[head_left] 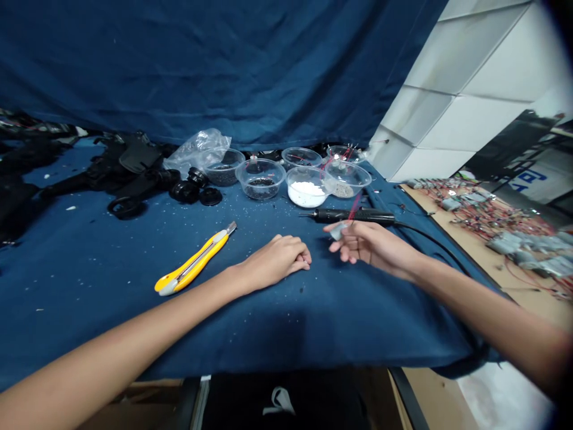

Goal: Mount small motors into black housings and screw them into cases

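Observation:
My left hand (278,260) rests on the blue cloth with its fingers curled in; nothing shows between them. A yellow utility knife (193,264) lies to its left, blade end pointing away from me. Between the thumb and fingers of my right hand (367,243) is a small grey part (339,231) with thin red wires rising from it, held just above the cloth. Right behind that hand lies a black pen-shaped electric screwdriver (353,215), its tip pointing left and its cable running off to the right.
Several clear plastic bowls stand at the back; one holds white bits (307,194), another dark small pieces (260,189). Black equipment (134,173) and a clear plastic bag (194,150) are at back left. Grey parts with red wires (514,242) cover a board at right.

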A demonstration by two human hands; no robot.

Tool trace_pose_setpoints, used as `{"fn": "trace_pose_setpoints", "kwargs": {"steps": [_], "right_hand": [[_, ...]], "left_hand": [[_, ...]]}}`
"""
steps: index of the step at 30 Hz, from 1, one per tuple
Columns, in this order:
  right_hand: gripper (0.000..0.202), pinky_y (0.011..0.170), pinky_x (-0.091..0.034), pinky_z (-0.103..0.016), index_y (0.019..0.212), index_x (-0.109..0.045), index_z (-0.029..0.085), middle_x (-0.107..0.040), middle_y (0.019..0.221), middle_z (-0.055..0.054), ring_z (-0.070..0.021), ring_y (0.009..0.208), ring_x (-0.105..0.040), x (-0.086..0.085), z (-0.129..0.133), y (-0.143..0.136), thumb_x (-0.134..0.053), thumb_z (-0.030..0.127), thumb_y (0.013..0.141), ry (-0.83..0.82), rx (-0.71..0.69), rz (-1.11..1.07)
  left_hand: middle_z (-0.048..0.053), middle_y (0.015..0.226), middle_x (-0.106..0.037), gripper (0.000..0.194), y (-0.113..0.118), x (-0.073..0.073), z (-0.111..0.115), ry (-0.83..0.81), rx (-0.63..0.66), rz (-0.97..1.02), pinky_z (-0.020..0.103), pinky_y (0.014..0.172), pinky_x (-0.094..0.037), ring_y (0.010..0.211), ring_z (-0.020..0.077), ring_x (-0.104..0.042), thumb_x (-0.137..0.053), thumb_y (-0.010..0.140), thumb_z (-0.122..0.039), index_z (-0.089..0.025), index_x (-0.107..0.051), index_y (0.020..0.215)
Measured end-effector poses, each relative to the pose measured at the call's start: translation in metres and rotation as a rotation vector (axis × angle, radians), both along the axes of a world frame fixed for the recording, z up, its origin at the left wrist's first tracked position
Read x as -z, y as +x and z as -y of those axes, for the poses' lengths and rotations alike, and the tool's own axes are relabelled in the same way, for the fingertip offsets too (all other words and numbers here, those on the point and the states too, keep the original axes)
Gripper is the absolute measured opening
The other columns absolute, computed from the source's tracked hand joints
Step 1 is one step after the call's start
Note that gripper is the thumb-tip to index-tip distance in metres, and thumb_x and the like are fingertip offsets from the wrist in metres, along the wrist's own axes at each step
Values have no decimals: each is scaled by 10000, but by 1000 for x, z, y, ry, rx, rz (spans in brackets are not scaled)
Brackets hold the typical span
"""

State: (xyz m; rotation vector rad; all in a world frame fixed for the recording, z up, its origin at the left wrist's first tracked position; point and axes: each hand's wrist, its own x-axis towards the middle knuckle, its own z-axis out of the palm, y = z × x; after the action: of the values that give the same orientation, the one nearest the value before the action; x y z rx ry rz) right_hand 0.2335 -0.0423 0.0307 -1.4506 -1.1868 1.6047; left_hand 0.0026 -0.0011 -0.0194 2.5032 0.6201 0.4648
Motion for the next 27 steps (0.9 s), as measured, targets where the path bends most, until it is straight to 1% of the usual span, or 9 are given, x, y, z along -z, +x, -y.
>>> {"fn": "trace_pose_setpoints", "kwargs": {"steps": [2, 5, 8, 11, 13, 16, 20, 23, 27], "right_hand": [[282, 607, -501, -202, 1081, -639, 181, -678, 873, -64, -121, 686, -610, 3, 8, 0, -594, 282, 821, 105, 95, -240], [265, 501, -456, -199, 950, -663, 187, -595, 657, 0, -90, 519, -521, 14, 14, -7, -613, 408, 812, 222, 193, -364], [399, 382, -360, -217, 792, -626, 166, -537, 522, 14, -87, 383, -436, 27, 12, -22, -605, 564, 795, 250, 99, -144], [394, 385, -343, -208, 703, -569, 163, -559, 500, 9, -91, 382, -468, 36, 6, -36, -673, 537, 765, 300, -49, 251], [383, 403, -352, -202, 708, -565, 166, -563, 502, 19, -89, 393, -478, 39, 3, -40, -662, 529, 781, 342, -110, 390], [381, 409, -351, -206, 720, -572, 170, -558, 492, 27, -96, 396, -484, 42, 1, -40, -626, 535, 813, 366, -138, 451], [370, 448, -357, -218, 700, -560, 177, -559, 478, 34, -102, 397, -494, 45, -1, -35, -636, 519, 819, 428, -171, 520], [387, 482, -333, -224, 658, -516, 183, -543, 481, 39, -99, 428, -489, 45, -2, -35, -626, 512, 831, 503, -202, 593], [423, 511, -270, -241, 611, -406, 189, -452, 495, 53, -85, 467, -410, 43, -7, -37, -608, 481, 842, 682, -238, 734]], "left_hand": [[9, 872, -634, 173, 2, 3, -2, 9, -11, -5, 293, 791, -369, 869, 159, -561, -594, 901, -332, -160, -606, 903], [-1, 859, -630, 205, 1, 5, -2, -1, -35, 7, 291, 791, -354, 874, 160, -552, -587, 899, -372, -167, -606, 902], [-6, 852, -630, 223, 0, 6, -1, 40, -44, -5, 289, 781, -344, 868, 163, -549, -587, 893, -397, -175, -603, 905], [21, 845, -621, 288, 1, 6, 1, 207, -70, -59, 294, 731, -335, 834, 178, -542, -552, 906, -433, -148, -588, 890], [32, 818, -611, 351, 1, 6, 1, 298, -95, -89, 297, 702, -328, 799, 179, -537, -516, 913, -473, -133, -573, 851], [24, 778, -603, 413, 2, 8, 1, 335, -111, -96, 297, 688, -325, 758, 171, -531, -482, 908, -528, -134, -562, 811], [24, 781, -606, 414, 2, 9, 0, 360, -114, -88, 293, 680, -323, 750, 169, -531, -464, 918, -525, -138, -561, 811], [30, 781, -608, 367, 2, 8, -1, 384, -121, -107, 300, 681, -323, 760, 177, -536, -467, 941, -467, -137, -560, 812], [47, 806, -611, 257, 3, 5, -1, 427, -117, -163, 321, 702, -330, 783, 196, -538, -501, 944, -352, -133, -554, 820]]}}
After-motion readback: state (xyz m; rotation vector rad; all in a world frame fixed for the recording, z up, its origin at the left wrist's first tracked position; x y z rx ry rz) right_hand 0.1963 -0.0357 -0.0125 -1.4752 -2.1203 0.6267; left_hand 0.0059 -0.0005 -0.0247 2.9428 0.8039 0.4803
